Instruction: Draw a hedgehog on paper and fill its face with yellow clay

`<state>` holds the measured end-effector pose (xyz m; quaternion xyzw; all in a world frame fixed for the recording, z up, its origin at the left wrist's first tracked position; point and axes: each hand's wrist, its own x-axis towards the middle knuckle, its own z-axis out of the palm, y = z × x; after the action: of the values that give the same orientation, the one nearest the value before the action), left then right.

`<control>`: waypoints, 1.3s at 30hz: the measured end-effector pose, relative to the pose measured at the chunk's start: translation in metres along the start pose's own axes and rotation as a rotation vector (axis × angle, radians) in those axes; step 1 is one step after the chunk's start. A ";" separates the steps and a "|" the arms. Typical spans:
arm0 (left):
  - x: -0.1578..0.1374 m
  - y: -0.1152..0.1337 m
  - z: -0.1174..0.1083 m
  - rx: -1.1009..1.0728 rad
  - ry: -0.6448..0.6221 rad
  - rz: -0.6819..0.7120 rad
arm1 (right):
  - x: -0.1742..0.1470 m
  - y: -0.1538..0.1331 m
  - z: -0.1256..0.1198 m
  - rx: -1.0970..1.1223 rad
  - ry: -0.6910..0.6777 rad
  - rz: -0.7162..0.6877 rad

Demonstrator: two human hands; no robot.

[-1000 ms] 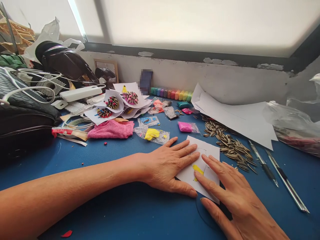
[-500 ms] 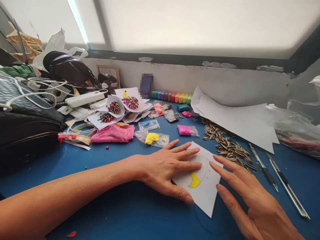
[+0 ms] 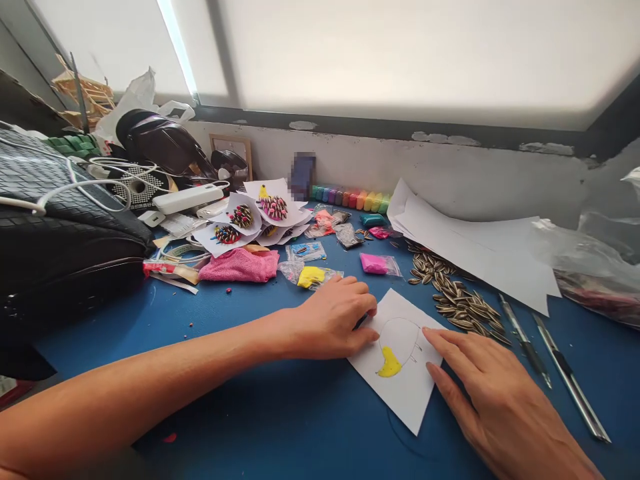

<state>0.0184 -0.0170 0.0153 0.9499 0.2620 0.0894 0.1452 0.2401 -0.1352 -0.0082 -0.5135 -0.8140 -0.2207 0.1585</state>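
A small white sheet of paper (image 3: pixel 407 407) lies on the blue tabletop between my hands. It bears a pencilled rounded body with little legs, and a yellow clay patch (image 3: pixel 389 363) covers the drawing's lower left part. My left hand (image 3: pixel 337 320) is at the sheet's upper left edge, its fingers bent and the thumb apart from them, the thumb tip touching the paper. Across from it, my right hand (image 3: pixel 500 380) has its fingers stretched out, the fingertips at the sheet's right edge and the thumb spread below. Neither hand has anything enclosed in it.
Beyond the sheet lie packets of yellow clay (image 3: pixel 311 277) and pink clay (image 3: pixel 374 264). Sunflower seeds (image 3: pixel 465 307) are heaped at right, beside a pen (image 3: pixel 525 343) and a craft knife (image 3: pixel 570 380). Seed-covered paper pictures (image 3: pixel 243 217), a pink cloth (image 3: pixel 240 265) and a black bag (image 3: pixel 65 247) occupy the left.
My left hand has drawn back left from lying flat over the drawing, its fingers now bent. My right hand has come to the paper's right edge. The sheet has turned slightly.
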 end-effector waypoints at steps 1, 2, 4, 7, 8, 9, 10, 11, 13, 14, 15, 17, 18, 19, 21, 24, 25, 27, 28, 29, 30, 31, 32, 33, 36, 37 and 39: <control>0.001 0.002 0.001 0.000 -0.010 -0.008 | 0.000 0.000 -0.001 0.002 0.004 0.003; 0.002 0.004 0.001 -0.003 -0.018 -0.015 | 0.000 0.001 -0.001 -0.001 0.013 0.007; 0.004 0.006 0.002 -0.008 -0.023 -0.030 | -0.001 0.003 0.000 -0.022 0.025 0.018; 0.007 0.007 0.002 -0.008 -0.033 -0.064 | -0.004 0.006 0.007 -0.093 0.032 0.027; 0.009 0.007 0.001 -0.007 -0.041 -0.078 | -0.005 0.007 0.009 -0.115 0.034 0.023; 0.011 0.007 0.001 -0.009 -0.053 -0.089 | -0.006 0.007 0.011 -0.129 0.026 0.021; 0.013 0.007 0.001 -0.011 -0.061 -0.096 | -0.007 0.007 0.012 -0.133 0.021 0.017; 0.015 0.007 0.000 -0.011 -0.065 -0.102 | -0.008 0.007 0.013 -0.128 0.009 0.023; 0.019 0.008 0.000 -0.013 -0.077 -0.100 | -0.009 0.007 0.012 -0.092 -0.030 0.054; 0.021 0.009 0.000 -0.011 -0.080 -0.100 | -0.009 0.007 0.011 -0.073 -0.047 0.079; 0.021 0.010 0.001 -0.007 -0.078 -0.101 | -0.009 0.008 0.011 -0.057 -0.059 0.102; 0.021 0.012 0.004 0.001 -0.056 -0.108 | -0.009 0.008 0.011 -0.043 -0.066 0.133; 0.020 0.013 0.006 0.004 -0.041 -0.111 | -0.009 0.008 0.011 -0.043 -0.064 0.140; 0.019 0.013 0.007 0.007 -0.027 -0.112 | -0.009 0.009 0.011 -0.042 -0.063 0.141; 0.017 0.013 0.010 0.009 -0.004 -0.110 | -0.008 0.010 0.010 -0.034 -0.070 0.145; 0.014 0.010 0.009 0.008 0.016 -0.101 | -0.006 0.013 0.007 -0.026 -0.075 0.156; 0.014 0.009 0.008 0.012 0.020 -0.100 | -0.005 0.014 0.006 -0.026 -0.074 0.163; 0.015 0.007 0.007 0.020 0.028 -0.103 | -0.005 0.016 0.005 -0.027 -0.068 0.175; 0.016 0.006 0.007 0.020 0.030 -0.102 | -0.005 0.017 0.005 -0.026 -0.066 0.177; 0.018 0.006 0.007 0.014 0.029 -0.098 | -0.004 0.017 0.005 -0.025 -0.063 0.176; 0.021 0.007 0.008 0.004 0.026 -0.088 | -0.004 0.018 0.005 -0.024 -0.060 0.174; 0.024 0.007 0.009 -0.010 0.020 -0.073 | -0.004 0.018 0.005 -0.023 -0.057 0.171; 0.027 0.008 0.011 -0.023 0.011 -0.057 | -0.004 0.019 0.005 -0.020 -0.051 0.167; 0.031 0.009 0.012 -0.034 0.003 -0.041 | -0.004 0.019 0.005 -0.013 -0.040 0.163; 0.042 0.007 0.011 -0.082 -0.030 0.017 | -0.003 0.020 0.001 0.035 0.015 0.159; 0.045 0.005 0.009 -0.107 -0.047 0.043 | -0.002 0.020 -0.001 0.055 0.034 0.161; 0.049 0.000 0.003 -0.162 -0.074 0.086 | -0.002 0.020 -0.004 0.081 0.049 0.164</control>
<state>0.0611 0.0077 0.0170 0.9480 0.2076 0.0814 0.2273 0.2593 -0.1307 -0.0020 -0.5658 -0.7735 -0.1861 0.2166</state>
